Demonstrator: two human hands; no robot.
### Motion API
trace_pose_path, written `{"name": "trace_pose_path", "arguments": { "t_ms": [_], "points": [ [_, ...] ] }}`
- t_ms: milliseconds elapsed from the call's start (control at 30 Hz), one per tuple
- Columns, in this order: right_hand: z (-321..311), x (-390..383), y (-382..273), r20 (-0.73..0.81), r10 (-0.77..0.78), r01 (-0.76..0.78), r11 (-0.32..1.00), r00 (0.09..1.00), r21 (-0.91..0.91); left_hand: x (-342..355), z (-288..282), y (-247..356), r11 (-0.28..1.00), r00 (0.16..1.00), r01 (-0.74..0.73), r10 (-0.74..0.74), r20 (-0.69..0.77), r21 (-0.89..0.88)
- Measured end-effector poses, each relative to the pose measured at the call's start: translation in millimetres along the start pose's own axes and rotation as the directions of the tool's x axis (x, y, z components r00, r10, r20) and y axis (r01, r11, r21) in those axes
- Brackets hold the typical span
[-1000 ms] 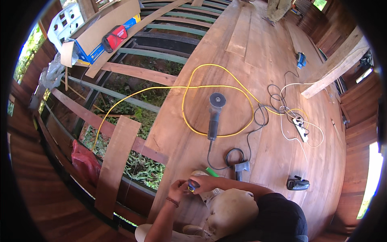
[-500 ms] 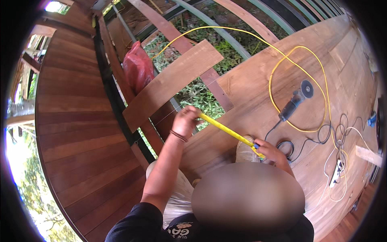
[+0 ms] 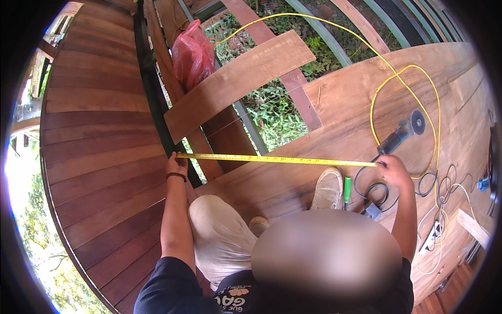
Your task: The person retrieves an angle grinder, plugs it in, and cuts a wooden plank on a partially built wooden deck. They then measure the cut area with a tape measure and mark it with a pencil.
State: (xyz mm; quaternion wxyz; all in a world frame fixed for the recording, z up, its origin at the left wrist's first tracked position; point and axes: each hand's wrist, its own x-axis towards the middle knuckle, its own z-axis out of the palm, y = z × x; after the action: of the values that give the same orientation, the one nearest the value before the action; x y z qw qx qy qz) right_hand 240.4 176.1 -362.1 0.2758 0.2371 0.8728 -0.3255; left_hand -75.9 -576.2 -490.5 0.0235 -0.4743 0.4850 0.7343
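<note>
A yellow tape measure [image 3: 277, 159] is stretched nearly level across the gap in the floor. At its left end my left hand [image 3: 177, 165] pinches the blade against the edge of the dark planking, beside a black beam [image 3: 151, 89]. My right hand [image 3: 393, 170] is closed round the other end, over the plank floor; its fingers mostly hide the case. Beyond the blade, a loose wooden board [image 3: 240, 81] lies slantwise across the open joists. My shoe [image 3: 328, 188] rests below the tape, next to a tool with a green handle [image 3: 347, 189].
An angle grinder [image 3: 402, 133] lies on the planks [image 3: 345, 115] at right, inside a loop of yellow cable [image 3: 372, 107]. Cords tangle round a white power strip [image 3: 431, 236]. A red plastic bag [image 3: 192, 55] sits at the far left. Plants show through gaps between joists.
My left hand has moved left to the dark planking, and my right hand has moved right and forward. More tape is drawn out, now nearly level. The view has shifted.
</note>
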Motion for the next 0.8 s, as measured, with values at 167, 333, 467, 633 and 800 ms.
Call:
{"name": "trace_pose_path", "arguments": {
  "t_ms": [167,333,467,633,800],
  "points": [
    [46.0,36.1,-43.2,0.005,-0.179,0.18,0.983,0.984,-0.039,-27.5,9.1,-8.4,0.945,0.975,-0.1,0.031,0.218,0.311],
    [103.1,69.5,-64.6,-0.071,-0.303,0.305,0.952,0.95,0.015,-88.0,48.6,-16.0,0.708,0.9,-0.176,-0.166,0.403,0.684],
    [126.4,79.8,-86.0,-0.126,-0.388,0.383,0.922,0.913,-0.059,-128.3,75.4,-35.0,0.403,0.672,-0.303,-0.552,0.494,0.863],
    [111.8,83.1,-82.0,-0.059,-0.403,0.398,0.913,0.913,-0.09,-123.2,89.8,-48.6,0.218,0.649,-0.463,-0.577,0.496,0.859],
    [86.8,82.4,-49.5,0.013,-0.234,0.234,0.972,0.972,-0.027,-79.2,47.8,-35.6,0.752,0.924,-0.161,-0.111,0.365,0.639]
  ]
}}
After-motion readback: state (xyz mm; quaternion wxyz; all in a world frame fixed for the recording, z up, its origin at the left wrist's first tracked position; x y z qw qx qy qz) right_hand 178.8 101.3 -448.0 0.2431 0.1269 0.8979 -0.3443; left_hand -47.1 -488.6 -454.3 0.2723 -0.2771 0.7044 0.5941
